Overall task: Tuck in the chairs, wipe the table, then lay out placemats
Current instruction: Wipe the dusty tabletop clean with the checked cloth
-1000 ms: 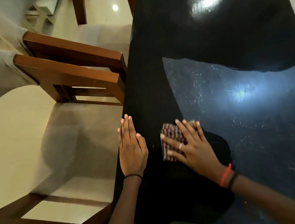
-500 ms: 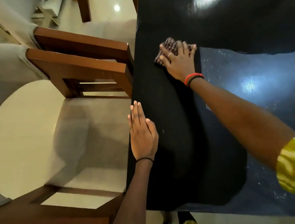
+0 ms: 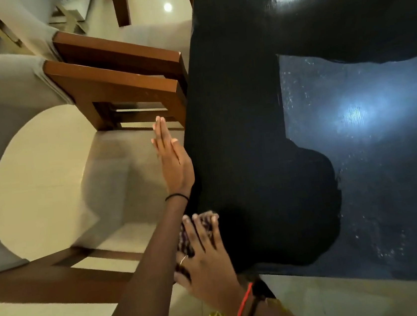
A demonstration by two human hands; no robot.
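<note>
The glossy black table (image 3: 249, 116) fills the right half of the head view, with light glare and specks on its right part. My right hand (image 3: 203, 257) presses a checked cloth (image 3: 207, 221) flat at the table's near left corner, fingers straight. My left hand (image 3: 172, 159) is flat and held on edge along the table's left side, fingers together and straight, holding nothing. Two wooden chairs with grey cushions stand at the table's left side: a near chair (image 3: 36, 182) and a far chair (image 3: 117, 51).
Cream tiled floor (image 3: 323, 308) shows below the table's near edge and at the top left. The near chair's wooden armrest (image 3: 114, 90) reaches to the table edge. A wooden leg (image 3: 121, 4) stands at the top.
My right hand has pulled the cloth from the far part of the table back to the near left corner. My left hand lifted off the tabletop and turned on edge beside the table's side.
</note>
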